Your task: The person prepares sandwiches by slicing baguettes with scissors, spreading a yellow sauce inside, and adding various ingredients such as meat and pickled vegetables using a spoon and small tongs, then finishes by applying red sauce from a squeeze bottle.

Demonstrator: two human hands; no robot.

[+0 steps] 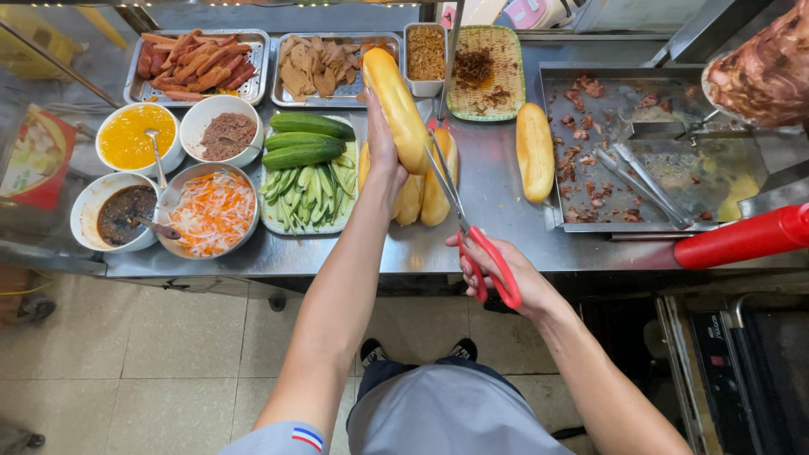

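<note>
The left hand point(383, 147) has its grip closed around a long golden bread roll point(396, 108), held tilted above the steel desk point(497, 202) at about 12 o'clock of the person, over three more pale rolls point(421, 198) lying on the desk. The right hand point(497, 274), at 4 o'clock of the held roll, has its fingers through the loops of red-handled steel scissors point(472, 236), whose blades stand narrowly parted with the tips touching the roll's lower end. At 9 o'clock lies a tray of green cucumbers point(308, 173), and at 3 o'clock a single roll point(535, 152) beside a metal tray with meat scraps point(590, 219).
</note>
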